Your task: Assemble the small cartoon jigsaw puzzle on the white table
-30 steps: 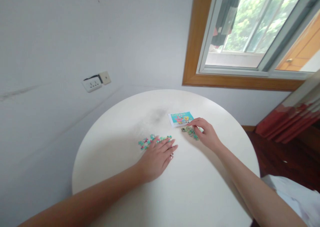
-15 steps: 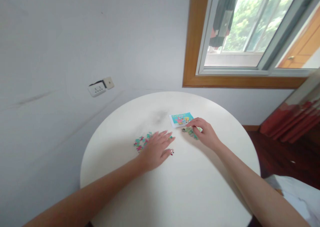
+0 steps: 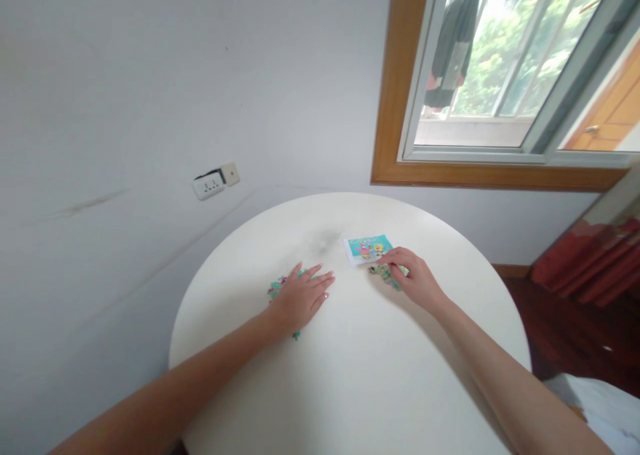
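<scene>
Head view: left hand (image 3: 300, 298) lies flat, open, on loose pieces (image 3: 274, 288); right hand (image 3: 415, 283) pinches joined pieces (image 3: 383, 273).

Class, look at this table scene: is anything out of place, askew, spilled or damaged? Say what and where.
A grey smudge dirties the white table just left of the picture card, which lies slightly askew. A dark scuff streaks the wall left of the socket. Nothing looks spilled or broken.
</scene>
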The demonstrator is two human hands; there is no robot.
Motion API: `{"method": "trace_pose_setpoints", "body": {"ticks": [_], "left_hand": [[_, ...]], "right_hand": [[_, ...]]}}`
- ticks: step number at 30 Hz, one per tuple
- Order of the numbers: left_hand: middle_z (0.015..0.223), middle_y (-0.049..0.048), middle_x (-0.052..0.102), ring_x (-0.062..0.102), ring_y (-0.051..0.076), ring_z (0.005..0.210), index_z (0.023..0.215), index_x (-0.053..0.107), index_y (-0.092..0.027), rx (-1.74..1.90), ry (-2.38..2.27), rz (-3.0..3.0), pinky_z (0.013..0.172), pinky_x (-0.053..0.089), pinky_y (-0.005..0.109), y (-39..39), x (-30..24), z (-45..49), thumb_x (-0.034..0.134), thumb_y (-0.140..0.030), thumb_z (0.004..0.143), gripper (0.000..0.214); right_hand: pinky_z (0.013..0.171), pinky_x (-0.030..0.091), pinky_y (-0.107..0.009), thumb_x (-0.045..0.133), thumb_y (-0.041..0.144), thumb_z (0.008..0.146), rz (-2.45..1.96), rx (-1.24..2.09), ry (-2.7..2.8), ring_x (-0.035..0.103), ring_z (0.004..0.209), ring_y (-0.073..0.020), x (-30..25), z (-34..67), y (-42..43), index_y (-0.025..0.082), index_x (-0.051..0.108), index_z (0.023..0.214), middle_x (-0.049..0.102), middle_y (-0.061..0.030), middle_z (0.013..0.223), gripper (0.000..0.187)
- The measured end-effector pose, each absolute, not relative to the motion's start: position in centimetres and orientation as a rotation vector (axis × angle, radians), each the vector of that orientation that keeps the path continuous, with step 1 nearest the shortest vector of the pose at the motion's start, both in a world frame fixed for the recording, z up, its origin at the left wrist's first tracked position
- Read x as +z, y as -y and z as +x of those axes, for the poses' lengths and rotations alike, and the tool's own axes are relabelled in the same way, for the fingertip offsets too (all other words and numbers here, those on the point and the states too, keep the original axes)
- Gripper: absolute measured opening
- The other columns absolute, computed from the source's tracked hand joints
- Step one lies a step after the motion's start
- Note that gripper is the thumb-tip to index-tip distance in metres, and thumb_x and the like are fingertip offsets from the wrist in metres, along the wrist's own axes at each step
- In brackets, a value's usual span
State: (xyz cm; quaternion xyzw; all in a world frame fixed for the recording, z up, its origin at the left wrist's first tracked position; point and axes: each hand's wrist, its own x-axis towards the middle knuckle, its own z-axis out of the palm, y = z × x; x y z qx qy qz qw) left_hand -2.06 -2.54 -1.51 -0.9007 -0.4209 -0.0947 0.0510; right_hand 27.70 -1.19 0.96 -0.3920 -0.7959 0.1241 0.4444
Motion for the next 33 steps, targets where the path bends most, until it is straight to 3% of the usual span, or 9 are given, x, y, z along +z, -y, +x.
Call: {"method": "trace_pose_setpoints", "body": {"ticks": [7, 11, 16, 28, 33], "left_hand": [[0.153, 0.0049, 0.033, 0.026, 0.028, 0.143, 0.146, 0.036, -0.029, -0.22, 1.389, -2.831, 0.114, 0.021, 0.056, 3.8, -1.0, -5.8, 0.028, -0.046, 0.1, 0.049], [0.156, 0.0045, 0.026, 0.02, 0.031, 0.144, 0.148, 0.03, -0.033, -0.154, 1.382, -2.83, 0.114, 0.016, 0.06, 4.6, -1.2, -6.4, 0.035, -0.056, 0.095, 0.058], [0.155, 0.0018, 0.03, 0.023, 0.029, 0.144, 0.146, 0.034, -0.035, -0.163, 1.453, -2.776, 0.114, 0.018, 0.058, 3.3, -1.6, -5.9, 0.029, -0.051, 0.098, 0.05], [0.137, 0.0083, 0.054, 0.043, 0.025, 0.129, 0.133, 0.054, -0.022, -0.483, 1.352, -2.69, 0.111, 0.031, 0.051, -0.9, -2.5, -5.7, 0.036, -0.038, 0.097, 0.043], [0.142, 0.0083, 0.049, 0.039, 0.027, 0.133, 0.132, 0.055, -0.023, -0.508, 1.332, -2.702, 0.112, 0.031, 0.05, 0.1, -2.6, -5.6, 0.036, -0.043, 0.098, 0.044]], "right_hand": [[0.087, 0.049, -0.038, 0.046, 0.005, 0.077, -0.984, 0.303, 1.98, 0.063, 0.094, -0.0209, 1.0, 27.5, 1.3, 0.024, 0.073, 0.092, 0.07, -0.005, 0.096, 0.036], [0.087, 0.05, -0.038, 0.045, 0.004, 0.076, -0.98, 0.305, 1.986, 0.063, 0.094, -0.0205, 0.9, 27.4, 1.3, 0.024, 0.073, 0.093, 0.069, -0.0052, 0.095, 0.038], [0.086, 0.05, -0.037, 0.045, 0.003, 0.075, -0.981, 0.304, 1.999, 0.063, 0.092, -0.0204, 0.9, 27.3, 1.4, 0.022, 0.072, 0.093, 0.07, -0.0052, 0.095, 0.038], [0.086, 0.049, -0.037, 0.045, 0.005, 0.078, -1.004, 0.306, 1.984, 0.063, 0.094, -0.0205, 1.0, 27.7, 1.4, 0.023, 0.072, 0.093, 0.069, -0.0055, 0.095, 0.036], [0.085, 0.05, -0.036, 0.046, 0.006, 0.077, -1.003, 0.304, 1.962, 0.063, 0.093, -0.0202, 0.9, 27.8, 1.3, 0.023, 0.072, 0.092, 0.069, -0.0052, 0.095, 0.035]]}}
